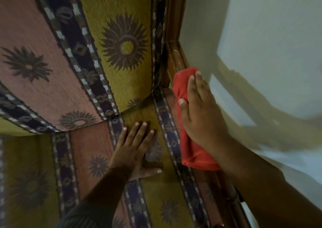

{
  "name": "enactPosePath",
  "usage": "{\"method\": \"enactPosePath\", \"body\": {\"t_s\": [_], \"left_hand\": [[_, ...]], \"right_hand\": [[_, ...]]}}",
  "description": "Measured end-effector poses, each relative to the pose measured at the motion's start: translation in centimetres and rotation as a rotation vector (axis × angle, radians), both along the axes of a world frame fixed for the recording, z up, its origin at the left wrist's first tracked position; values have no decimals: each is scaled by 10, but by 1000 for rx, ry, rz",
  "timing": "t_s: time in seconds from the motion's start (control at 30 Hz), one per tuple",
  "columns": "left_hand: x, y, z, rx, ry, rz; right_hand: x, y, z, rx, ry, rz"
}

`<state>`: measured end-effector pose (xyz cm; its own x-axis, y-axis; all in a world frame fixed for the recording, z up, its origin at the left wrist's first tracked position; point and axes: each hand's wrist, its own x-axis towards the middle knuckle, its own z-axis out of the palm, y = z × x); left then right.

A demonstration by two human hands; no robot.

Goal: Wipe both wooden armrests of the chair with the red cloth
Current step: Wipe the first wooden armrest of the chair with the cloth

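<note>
The red cloth (190, 151) lies folded along the chair's right wooden armrest (176, 58), which runs from the backrest down toward the lower right. My right hand (200, 112) presses flat on top of the cloth, fingers pointing toward the backrest, thumb hooked over the cloth's inner side. My left hand (134, 149) rests flat with fingers spread on the patterned seat cushion (97, 158), holding nothing. The cloth and my right forearm hide most of the armrest's middle. The other armrest is out of view.
The upholstered backrest (87, 44) with sunburst patterns fills the upper left. A pale wall (261, 36) stands close beside the right armrest, with shadows on it. More of the wooden frame (231, 196) shows below my right forearm.
</note>
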<state>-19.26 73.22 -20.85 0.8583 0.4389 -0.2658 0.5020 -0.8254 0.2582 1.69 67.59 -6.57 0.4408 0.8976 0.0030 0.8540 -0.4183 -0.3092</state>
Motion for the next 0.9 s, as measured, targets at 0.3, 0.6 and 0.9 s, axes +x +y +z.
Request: {"method": "enactPosePath", "body": {"t_s": [0.3, 0.6, 0.9], "left_hand": [[-1, 1, -4, 7, -19, -47], [-6, 57, 6, 94, 20, -335], [-6, 58, -4, 66, 36, -318]], "right_hand": [[21, 48, 11, -89, -215, 287], [17, 47, 7, 13, 38, -12], [36, 93, 12, -10, -150, 195]]}}
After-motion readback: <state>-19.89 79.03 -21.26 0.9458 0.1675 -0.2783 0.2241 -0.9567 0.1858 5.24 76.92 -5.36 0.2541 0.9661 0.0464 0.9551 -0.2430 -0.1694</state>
